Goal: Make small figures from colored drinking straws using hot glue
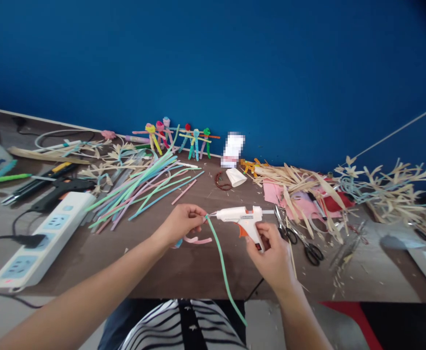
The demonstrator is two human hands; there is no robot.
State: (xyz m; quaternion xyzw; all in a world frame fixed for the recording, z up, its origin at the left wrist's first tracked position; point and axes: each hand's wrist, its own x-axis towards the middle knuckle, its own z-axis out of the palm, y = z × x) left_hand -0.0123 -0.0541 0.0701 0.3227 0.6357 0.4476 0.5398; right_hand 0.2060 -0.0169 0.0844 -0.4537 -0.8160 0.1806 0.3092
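While a white power strip (47,243) sits at the left of our tabletop (198,279), probably to keep its plugged-in cord off the middle, a loose bundle of pastel fuzzy stems (143,187) lies farther right, within easy reach, we judge. Next, our left hand (184,224) pinches one end of a green stem (220,253) between its fingertips, presumably so that just a small bit is offered to the nozzle. Our right hand (273,250) grasps the glue gun (236,215) low on its handle, levelling it so the nozzle points left at that pinched end; we cannot tell whether they touch. Scissors (313,253) lie beyond, to the right, likely set aside from the work.

As for looks, the green stem is pale mint and fuzzy, hanging from the fingertips in a soft curve past the tabletop's front edge. The glue gun, held above the tabletop's middle, is white with an orange trigger, and a translucent stick juts from its rear.
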